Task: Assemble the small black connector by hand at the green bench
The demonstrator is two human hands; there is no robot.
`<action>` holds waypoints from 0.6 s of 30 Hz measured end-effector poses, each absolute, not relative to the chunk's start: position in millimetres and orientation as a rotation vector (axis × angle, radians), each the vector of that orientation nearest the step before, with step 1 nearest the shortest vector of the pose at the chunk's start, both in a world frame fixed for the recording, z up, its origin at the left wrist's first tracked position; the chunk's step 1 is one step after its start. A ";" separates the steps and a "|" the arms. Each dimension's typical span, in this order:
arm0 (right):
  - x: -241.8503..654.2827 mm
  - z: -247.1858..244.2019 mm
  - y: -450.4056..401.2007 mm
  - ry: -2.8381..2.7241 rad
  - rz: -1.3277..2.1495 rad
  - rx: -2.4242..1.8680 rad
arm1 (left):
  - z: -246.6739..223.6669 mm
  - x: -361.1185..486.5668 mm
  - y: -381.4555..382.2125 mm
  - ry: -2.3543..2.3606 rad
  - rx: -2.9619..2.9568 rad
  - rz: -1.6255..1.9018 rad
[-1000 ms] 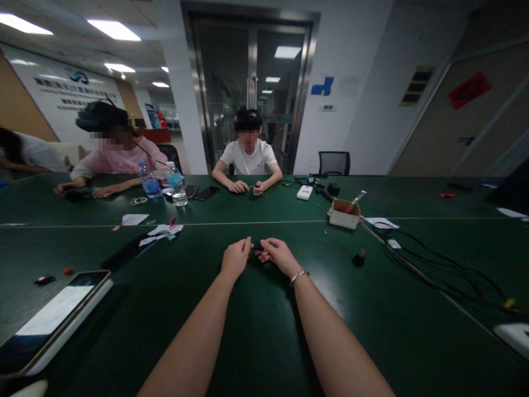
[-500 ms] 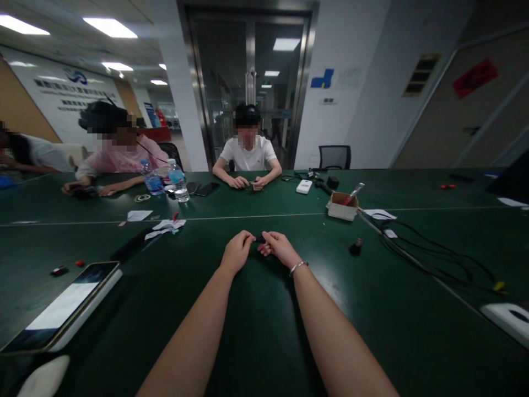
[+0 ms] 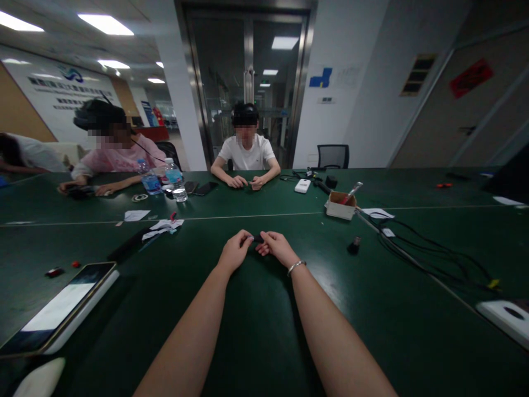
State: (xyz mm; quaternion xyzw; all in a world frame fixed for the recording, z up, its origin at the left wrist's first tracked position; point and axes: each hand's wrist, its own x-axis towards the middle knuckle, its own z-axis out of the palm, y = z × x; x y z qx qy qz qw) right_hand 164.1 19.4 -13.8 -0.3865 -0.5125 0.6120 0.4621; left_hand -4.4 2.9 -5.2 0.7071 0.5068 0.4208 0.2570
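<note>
Both my hands meet over the green table, fingers pinched together around one small black object. Its kind is too small to make out, and the fingertips hide much of it. My left hand grips its left end, where a lighter bit shows at the fingertips. My right hand, with a silver bangle at the wrist, holds the right end between thumb and fingers. To the right on the table stands a small black piece with a greyish top.
A phone rests on a white block at left, near small red and black pieces. Crumpled paper and water bottles lie beyond. A small open box and black cables occupy the right. A person in white sits opposite.
The whole view has shifted slightly left. My hands keep nearly the same grip on the small black object. At far left, a person has lowered their head.
</note>
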 end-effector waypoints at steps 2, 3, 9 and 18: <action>163.7 -14.7 20.1 -1.261 1.497 -0.970 | -6.0 -4.5 3.5 1.401 1.895 1.110; 163.6 -15.1 20.5 -1.263 1.493 -0.978 | -6.2 -4.6 3.5 1.409 1.887 1.093; 163.7 -16.1 21.4 -1.283 1.499 -0.958 | -4.4 -5.4 0.9 1.452 1.933 1.005; 163.7 -14.3 20.4 -1.215 1.519 -0.910 | -11.1 -5.8 6.5 1.449 1.836 1.027</action>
